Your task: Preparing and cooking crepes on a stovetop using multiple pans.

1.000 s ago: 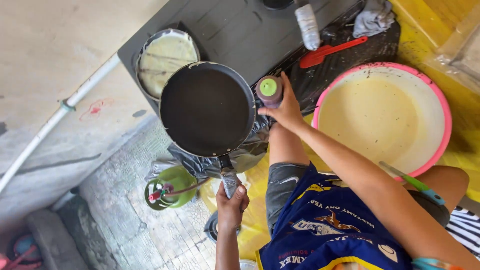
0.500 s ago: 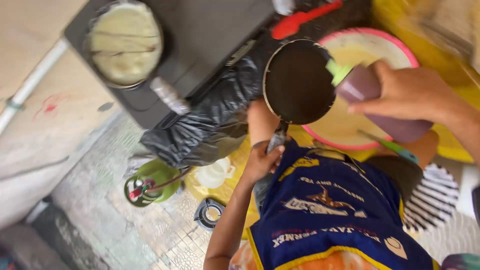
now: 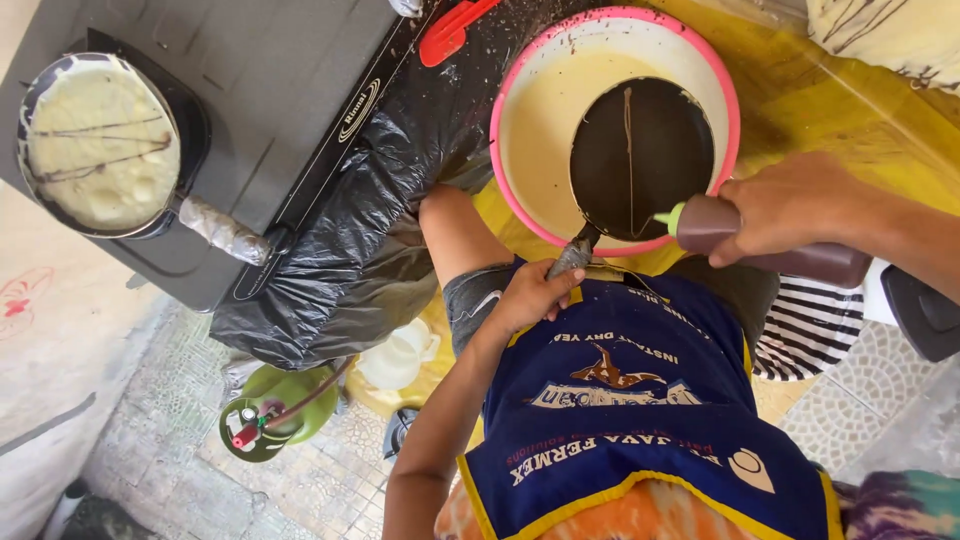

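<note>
My left hand [image 3: 530,296] grips the foil-wrapped handle of a small black frying pan [image 3: 640,155], held over a pink-rimmed bowl of pale batter [image 3: 545,140]. My right hand [image 3: 790,205] holds a brown squeeze bottle [image 3: 770,245] with a green nozzle, tipped toward the pan's near edge. A thin brown line of sauce runs across the pan. I wear a blue apron with yellow trim [image 3: 640,410].
A second pan of pale batter with brown lines [image 3: 100,145] sits on the dark stove [image 3: 270,110] at left. Black plastic sheet [image 3: 370,220] drapes the stove edge. A red spatula [image 3: 450,30] lies above. A green gas canister [image 3: 270,425] stands on the tiled floor.
The black pan moved from the stove to over the batter bowl. The squeeze bottle came down to the pan and a line of sauce now lies in it.
</note>
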